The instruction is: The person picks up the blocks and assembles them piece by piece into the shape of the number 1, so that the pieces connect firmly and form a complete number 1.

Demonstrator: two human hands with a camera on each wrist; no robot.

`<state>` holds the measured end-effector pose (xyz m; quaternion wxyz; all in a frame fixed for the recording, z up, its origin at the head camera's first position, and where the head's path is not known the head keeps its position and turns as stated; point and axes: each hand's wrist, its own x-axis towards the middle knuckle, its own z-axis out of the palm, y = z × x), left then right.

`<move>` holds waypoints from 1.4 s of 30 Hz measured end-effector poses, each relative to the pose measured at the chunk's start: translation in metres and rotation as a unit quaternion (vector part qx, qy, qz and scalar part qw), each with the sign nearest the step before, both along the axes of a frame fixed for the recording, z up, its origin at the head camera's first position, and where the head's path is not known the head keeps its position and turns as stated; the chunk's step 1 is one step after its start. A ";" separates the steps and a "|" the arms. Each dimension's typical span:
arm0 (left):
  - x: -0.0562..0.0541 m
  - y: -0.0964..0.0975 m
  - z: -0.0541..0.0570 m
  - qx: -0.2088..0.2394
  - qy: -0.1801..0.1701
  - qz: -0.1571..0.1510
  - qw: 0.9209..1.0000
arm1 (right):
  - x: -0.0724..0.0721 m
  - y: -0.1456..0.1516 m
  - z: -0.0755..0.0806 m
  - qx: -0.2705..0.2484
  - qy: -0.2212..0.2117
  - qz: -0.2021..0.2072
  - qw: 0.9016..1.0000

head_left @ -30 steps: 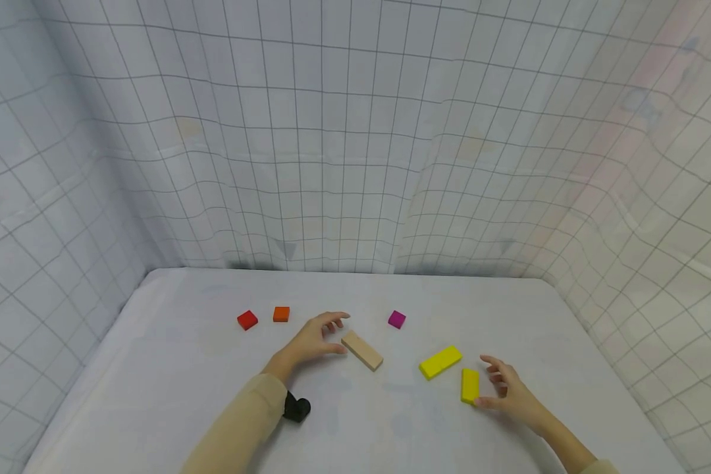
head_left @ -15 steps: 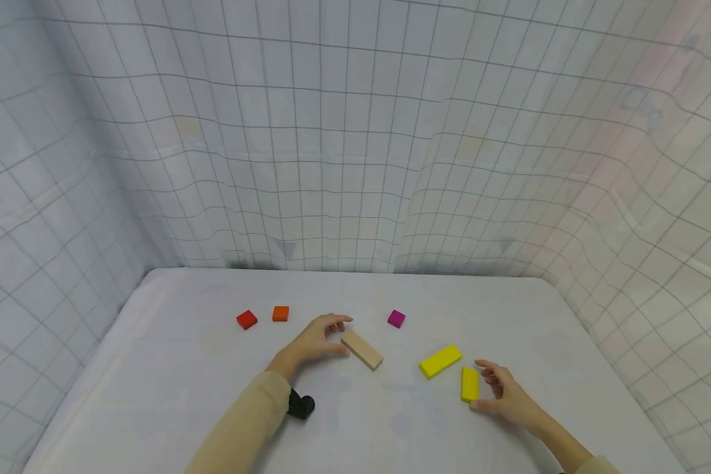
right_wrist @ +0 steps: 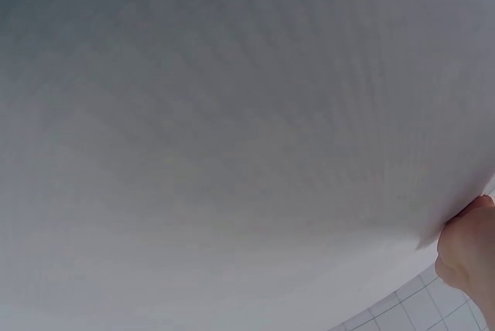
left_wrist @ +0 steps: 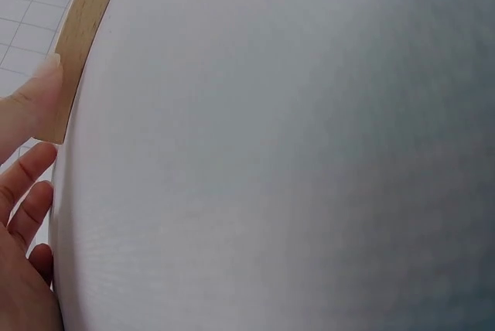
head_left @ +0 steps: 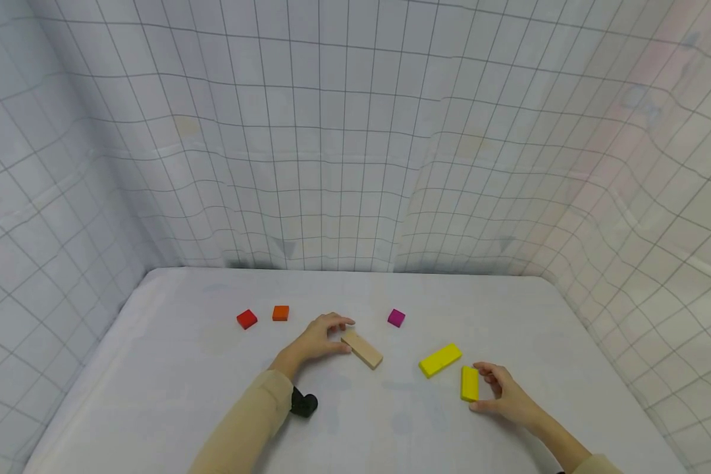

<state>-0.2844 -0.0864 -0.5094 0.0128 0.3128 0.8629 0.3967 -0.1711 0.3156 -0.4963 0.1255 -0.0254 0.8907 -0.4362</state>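
The wooden block (head_left: 364, 351) lies near the middle of the worktop (head_left: 154, 395), just to the right of the left hand (head_left: 315, 339). Its long axis slants from far left to near right, so the hand meets it at the far-left end: the thumb is at the near-left long side, while the index finger arches past the far end with a little gap showing. The fingers are loosely bent and not clasped on the wood, though in the left wrist view the thumb overlaps the block.

On the right, the short yellow block (head_left: 469, 384) has its long axis running near to far, and the right hand (head_left: 509, 398) comes at it from the right, its thumb by the near end and its fingertips by the far one, so the spread spans the length. That hand is also relaxed rather than clenched; whether it touches the block is too fine to tell, and the right wrist view does not show the block.

The long yellow block (head_left: 440, 361) sits to the left and slightly farther, slanting toward far right. Farther off lie a purple block (head_left: 396, 318), an orange block (head_left: 281, 313) and a red block (head_left: 247, 319).
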 end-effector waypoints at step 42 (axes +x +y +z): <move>-0.001 0.000 -0.003 0.012 -0.022 0.015 1.000 | 0.002 0.000 0.001 0.013 -0.009 -0.008 1.000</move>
